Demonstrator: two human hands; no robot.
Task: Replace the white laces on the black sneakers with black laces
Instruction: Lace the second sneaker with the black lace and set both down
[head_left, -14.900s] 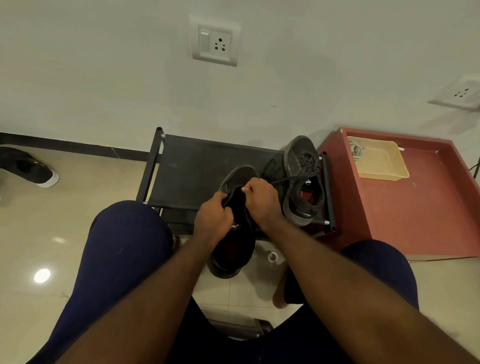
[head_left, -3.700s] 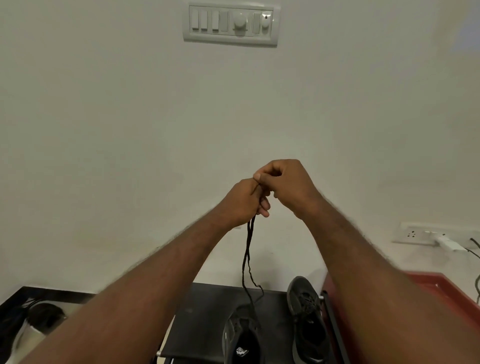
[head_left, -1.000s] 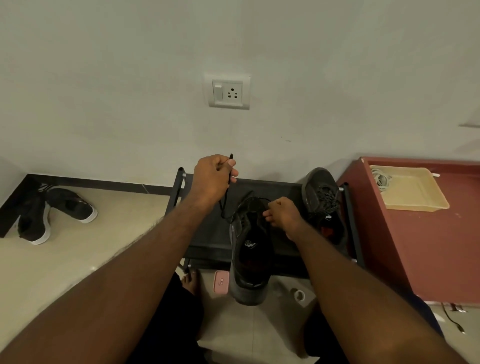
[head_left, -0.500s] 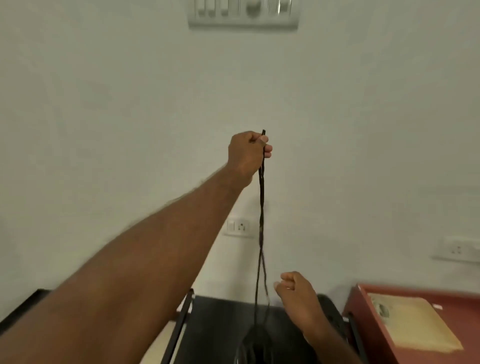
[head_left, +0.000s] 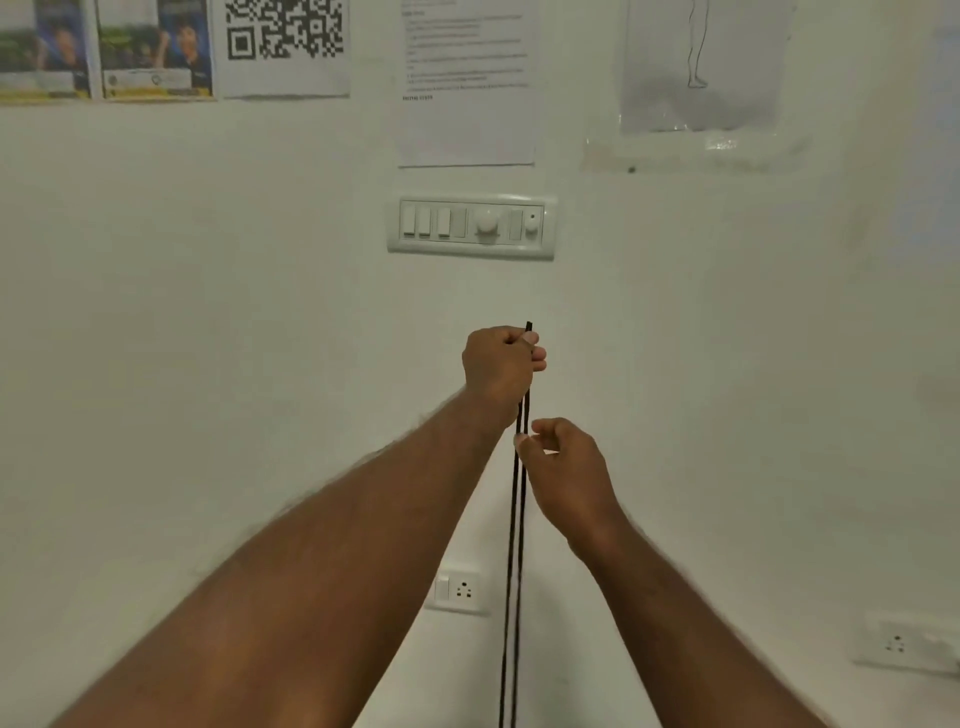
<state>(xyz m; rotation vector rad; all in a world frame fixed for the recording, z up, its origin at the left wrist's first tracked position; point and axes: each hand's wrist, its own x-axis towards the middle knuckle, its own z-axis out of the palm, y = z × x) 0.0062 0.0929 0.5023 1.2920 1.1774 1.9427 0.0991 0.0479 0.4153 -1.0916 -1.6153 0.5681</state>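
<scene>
Black lace (head_left: 514, 545) in left hand (head_left: 498, 364); right hand (head_left: 563, 465) beside

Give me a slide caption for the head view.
Left hand pinches the black lace high; right hand beside its two hanging strands.

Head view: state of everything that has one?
black lace: two strands hanging straight, running out of the bottom edge
left hand: grips the strands at their top
right hand: lower, fingers curled at the strands; grip unclear
wall socket: nothing plugged in
</scene>
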